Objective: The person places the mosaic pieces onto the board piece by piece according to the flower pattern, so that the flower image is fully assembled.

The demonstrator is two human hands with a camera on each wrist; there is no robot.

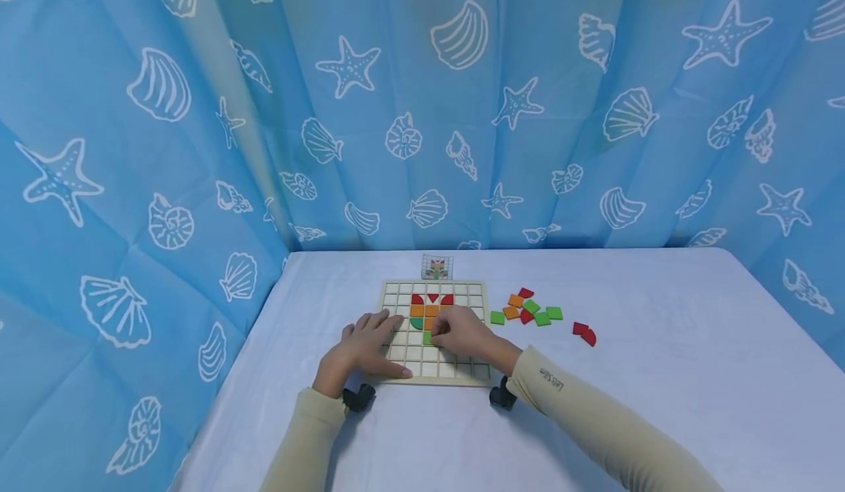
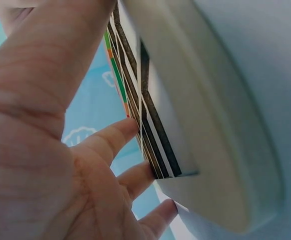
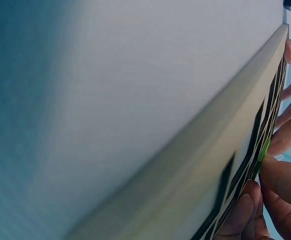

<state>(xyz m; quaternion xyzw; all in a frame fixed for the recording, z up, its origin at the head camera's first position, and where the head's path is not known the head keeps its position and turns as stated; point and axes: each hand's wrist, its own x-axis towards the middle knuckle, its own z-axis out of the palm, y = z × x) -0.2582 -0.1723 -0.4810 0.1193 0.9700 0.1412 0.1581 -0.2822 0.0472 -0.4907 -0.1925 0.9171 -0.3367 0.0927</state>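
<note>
A square grid board with a pale wooden rim lies on the white tabletop. My left hand rests spread on its left side, the thumb at the front edge; the left wrist view shows fingertips along the rim. My right hand bends over the middle of the board, its fingers curled and pinching a light green square tile low against the grid. In the right wrist view the thumb and fingertips meet that tile's edge. Beyond it sit orange squares, red pieces and a dark green rounded piece, partly hidden by the right hand.
Right of the board lie loose orange, red and light green tiles. Two red pieces lie farther right. A small pattern card sits behind the board. A blue shell-print curtain hangs behind the table.
</note>
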